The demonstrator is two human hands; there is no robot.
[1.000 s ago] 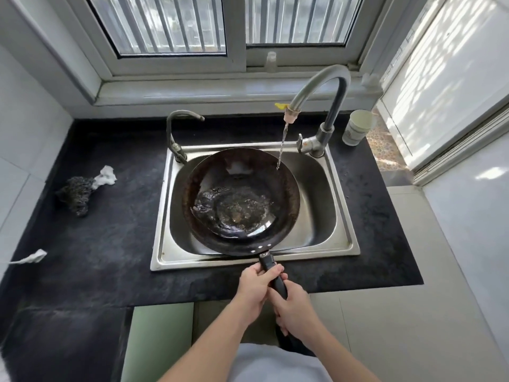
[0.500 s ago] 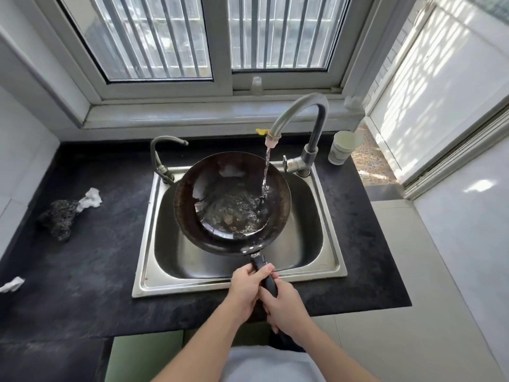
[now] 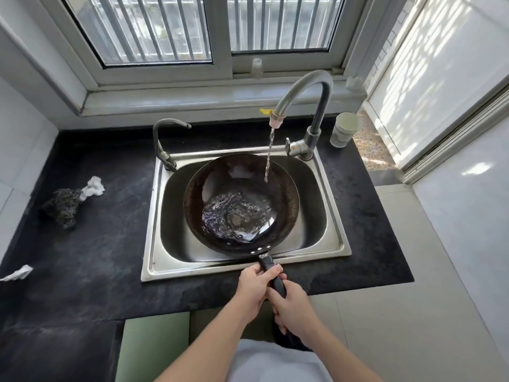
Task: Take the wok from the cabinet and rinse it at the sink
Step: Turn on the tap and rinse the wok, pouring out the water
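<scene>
Wok being rinsed under tap, frame centre. Handle being clasped by left hand and right hand, fingers curled round. Swirl best being done slowly, rim level.

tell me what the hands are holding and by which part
Both hands grip the wok by its black handle: the left hand nearer the pan, the right hand just behind it.
</scene>
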